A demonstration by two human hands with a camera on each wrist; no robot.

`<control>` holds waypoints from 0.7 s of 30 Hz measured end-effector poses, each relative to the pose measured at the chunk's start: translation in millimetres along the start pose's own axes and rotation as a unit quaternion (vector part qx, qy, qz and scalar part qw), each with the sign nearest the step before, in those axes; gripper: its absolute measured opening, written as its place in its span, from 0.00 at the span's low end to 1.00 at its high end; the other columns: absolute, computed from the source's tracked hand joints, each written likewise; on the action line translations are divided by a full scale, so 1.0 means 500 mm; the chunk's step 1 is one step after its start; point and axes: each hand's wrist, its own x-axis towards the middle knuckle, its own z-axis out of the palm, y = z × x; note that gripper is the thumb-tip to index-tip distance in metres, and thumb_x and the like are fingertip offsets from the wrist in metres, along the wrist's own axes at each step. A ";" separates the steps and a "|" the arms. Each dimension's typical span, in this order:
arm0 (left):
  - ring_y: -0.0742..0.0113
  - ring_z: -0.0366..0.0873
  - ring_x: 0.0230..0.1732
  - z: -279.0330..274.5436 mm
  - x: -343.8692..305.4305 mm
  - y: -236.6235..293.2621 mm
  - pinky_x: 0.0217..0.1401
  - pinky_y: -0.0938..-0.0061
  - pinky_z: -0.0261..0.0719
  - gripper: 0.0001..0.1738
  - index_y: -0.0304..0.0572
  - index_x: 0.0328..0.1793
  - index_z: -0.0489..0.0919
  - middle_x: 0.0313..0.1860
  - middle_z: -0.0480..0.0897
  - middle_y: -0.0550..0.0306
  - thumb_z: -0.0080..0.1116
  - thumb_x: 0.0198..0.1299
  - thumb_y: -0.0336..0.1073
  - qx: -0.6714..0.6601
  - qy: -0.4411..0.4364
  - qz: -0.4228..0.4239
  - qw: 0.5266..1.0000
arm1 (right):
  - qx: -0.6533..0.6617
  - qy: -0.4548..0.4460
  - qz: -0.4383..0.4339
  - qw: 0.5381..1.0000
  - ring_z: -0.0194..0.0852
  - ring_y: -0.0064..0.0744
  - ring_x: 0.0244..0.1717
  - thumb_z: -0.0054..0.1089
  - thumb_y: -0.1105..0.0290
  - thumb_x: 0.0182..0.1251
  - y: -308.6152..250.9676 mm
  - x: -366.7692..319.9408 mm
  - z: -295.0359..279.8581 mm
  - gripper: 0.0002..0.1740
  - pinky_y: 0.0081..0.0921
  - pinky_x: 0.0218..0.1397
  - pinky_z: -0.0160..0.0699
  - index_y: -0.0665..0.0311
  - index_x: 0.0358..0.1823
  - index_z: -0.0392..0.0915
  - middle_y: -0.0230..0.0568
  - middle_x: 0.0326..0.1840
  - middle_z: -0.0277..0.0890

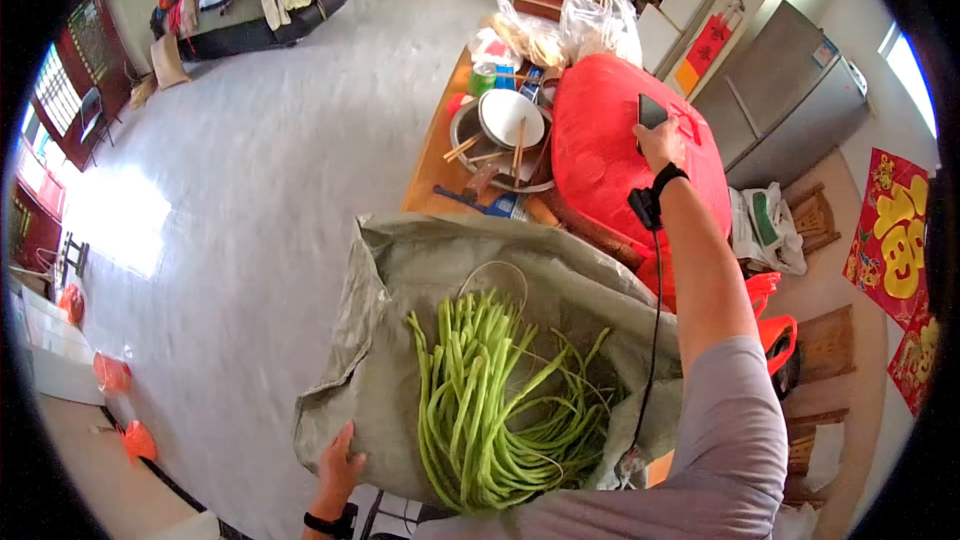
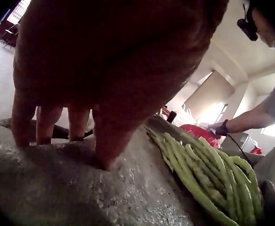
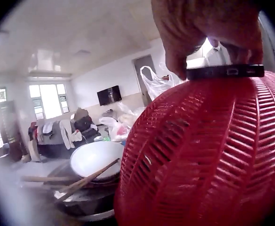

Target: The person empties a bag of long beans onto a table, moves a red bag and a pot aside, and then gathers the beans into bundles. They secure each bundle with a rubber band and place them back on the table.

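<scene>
My right hand grips a dark phone-like device on top of an upturned red plastic basket. In the right wrist view the fingers of my right hand pinch the flat black device by its edges, against the ribbed basket. My left hand rests on the left edge of a grey-green sack, its fingertips on the cloth in the left wrist view. Long green beans lie in a bundle on the sack, right of that hand.
Behind the sack, a wooden table holds a metal basin with a white bowl and chopsticks. Plastic bags stand at its far end. A cable hangs from my right wrist across the sack. A fridge stands at the right.
</scene>
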 end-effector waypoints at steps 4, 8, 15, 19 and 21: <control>0.45 0.73 0.62 -0.018 0.001 0.026 0.62 0.62 0.71 0.38 0.35 0.71 0.65 0.64 0.73 0.40 0.60 0.50 0.19 -0.020 -0.008 -0.011 1.000 | -0.029 0.023 -0.021 0.999 0.61 0.53 0.68 0.65 0.43 0.52 0.018 0.008 0.041 0.48 0.47 0.70 0.56 0.59 0.70 0.59 0.54 0.65 0.67; 0.44 0.73 0.61 -0.003 0.007 0.009 0.62 0.62 0.72 0.37 0.36 0.70 0.66 0.63 0.74 0.40 0.60 0.49 0.19 0.020 0.015 0.029 0.999 | -0.030 0.060 -0.065 0.996 0.52 0.55 0.73 0.54 0.34 0.57 0.040 0.028 0.063 0.47 0.48 0.73 0.50 0.60 0.70 0.59 0.57 0.73 0.55; 0.43 0.72 0.62 0.002 0.012 -0.003 0.62 0.61 0.71 0.38 0.39 0.71 0.63 0.63 0.72 0.38 0.61 0.51 0.23 0.045 0.011 0.036 0.998 | -0.013 -0.101 -0.377 0.921 0.57 0.54 0.68 0.58 0.51 0.60 0.005 -0.210 0.008 0.30 0.52 0.68 0.58 0.53 0.63 0.70 0.50 0.70 0.60; 0.42 0.71 0.61 -0.021 0.023 0.040 0.63 0.61 0.70 0.35 0.38 0.70 0.65 0.63 0.72 0.38 0.62 0.53 0.27 0.037 -0.025 -0.040 0.998 | -0.135 -0.176 -0.609 0.762 0.57 0.51 0.67 0.63 0.55 0.56 0.111 -0.495 -0.096 0.33 0.53 0.67 0.56 0.51 0.64 0.68 0.43 0.65 0.64; 0.42 0.70 0.62 -0.027 0.038 0.029 0.64 0.61 0.69 0.34 0.38 0.69 0.66 0.64 0.71 0.38 0.62 0.54 0.29 0.038 -0.025 -0.049 0.998 | -0.232 -0.170 -0.655 0.699 0.54 0.51 0.68 0.60 0.52 0.56 0.209 -0.582 -0.122 0.31 0.59 0.68 0.50 0.51 0.62 0.71 0.43 0.65 0.64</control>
